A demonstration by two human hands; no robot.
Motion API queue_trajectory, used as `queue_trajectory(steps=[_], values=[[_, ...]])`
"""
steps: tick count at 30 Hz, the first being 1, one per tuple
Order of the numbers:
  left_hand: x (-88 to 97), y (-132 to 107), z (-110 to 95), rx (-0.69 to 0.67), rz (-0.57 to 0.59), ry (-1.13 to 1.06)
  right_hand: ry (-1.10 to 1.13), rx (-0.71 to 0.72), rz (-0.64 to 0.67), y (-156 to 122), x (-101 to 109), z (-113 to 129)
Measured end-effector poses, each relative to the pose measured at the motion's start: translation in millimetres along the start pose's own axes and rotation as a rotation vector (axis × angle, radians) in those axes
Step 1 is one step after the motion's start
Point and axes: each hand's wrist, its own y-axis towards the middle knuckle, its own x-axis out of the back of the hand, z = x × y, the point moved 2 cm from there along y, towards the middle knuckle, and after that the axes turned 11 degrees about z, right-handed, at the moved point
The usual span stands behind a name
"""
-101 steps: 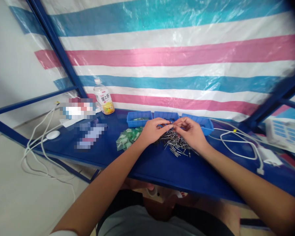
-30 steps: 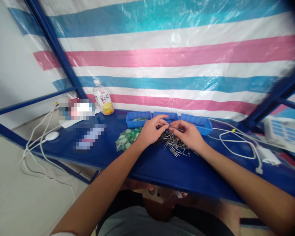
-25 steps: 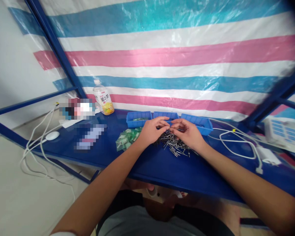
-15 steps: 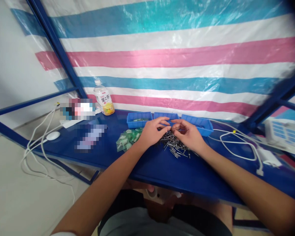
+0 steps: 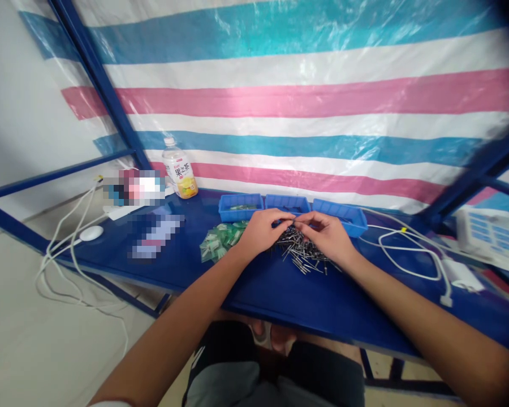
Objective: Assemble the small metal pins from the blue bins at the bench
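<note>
My left hand and my right hand meet fingertip to fingertip over a heap of small metal pins on the blue table. Both hands have their fingers pinched together on something tiny between them, too small to name. A pile of small green plastic parts lies just left of my left wrist. Behind the hands stand three shallow blue trays, the left tray, the middle tray and the right tray.
A drink bottle stands at the back left beside blurred packets. White cables and a charger lie on the right, a white puck with a cord on the left. A striped tarp hangs behind the table.
The hands have stayed together above the pins, with only small finger movements. The view has shifted slightly upward, so the hands sit a little lower in the picture.
</note>
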Motion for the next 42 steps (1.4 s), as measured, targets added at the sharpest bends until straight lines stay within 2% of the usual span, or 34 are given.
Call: queue_trajectory(steps=[6, 14, 20, 25, 29, 36, 42], values=[[-1.5, 0, 1, -0.069, 0.010, 0.013, 0.047, 0.018, 0.024, 2, -1, -6], [-1.1, -2, -4, 0.006, -0.026, -0.082, -0.032, 0.057, 0.075, 1, 0, -5], [-2.2, -2, -5, 0.025, -0.039, -0.041, -0.006, 0.021, 0.026, 1, 1, -8], [0.1, -2, -4, 0.055, -0.078, 0.077, -0.035, 0.062, -0.030, 2, 1, -3], [1.9, -4, -5, 0.084, -0.034, 0.063, -0.101, 0.088, -0.056, 1, 1, -1], [0.5, -3, -8, -0.036, -0.022, 0.019, -0.086, 0.084, -0.041, 0, -3, -1], [4.1, -2, -11, -0.030, -0.079, -0.036, -0.023, 0.068, 0.034, -1, -6, 5]])
